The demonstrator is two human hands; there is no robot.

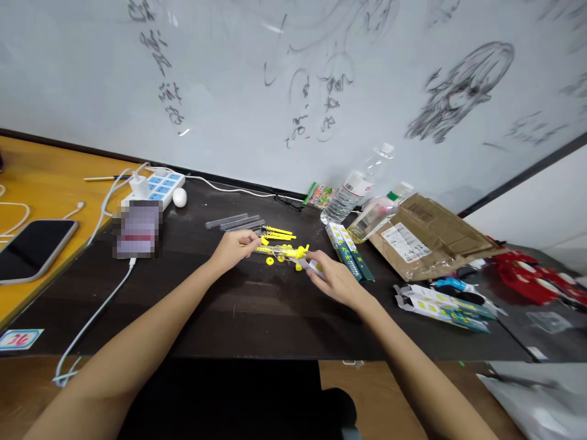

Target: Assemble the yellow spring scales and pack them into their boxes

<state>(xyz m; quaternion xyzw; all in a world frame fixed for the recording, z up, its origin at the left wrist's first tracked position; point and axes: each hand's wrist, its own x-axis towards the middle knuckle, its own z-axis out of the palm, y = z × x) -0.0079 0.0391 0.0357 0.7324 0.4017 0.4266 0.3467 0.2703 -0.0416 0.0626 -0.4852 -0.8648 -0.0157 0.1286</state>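
Near the middle of the dark table, my left hand (236,249) pinches the left end of a clear tube with yellow parts (279,250). At the tube's right end, my right hand (331,275) has its fingers closed around a small white piece (314,266), partly hidden by the fingers. Small yellow round caps (269,261) lie just below the tube. Behind it are yellow rods with black tips (279,231), and farther left several clear empty tubes (236,221) lie side by side.
Green and white boxes (349,252) lie right of my hands, before two plastic bottles (348,192) and a cardboard parcel (413,235). Opened boxes (444,307) are at the right. A power strip (160,185), a blurred phone (137,228) and a white cable (103,304) are on the left.
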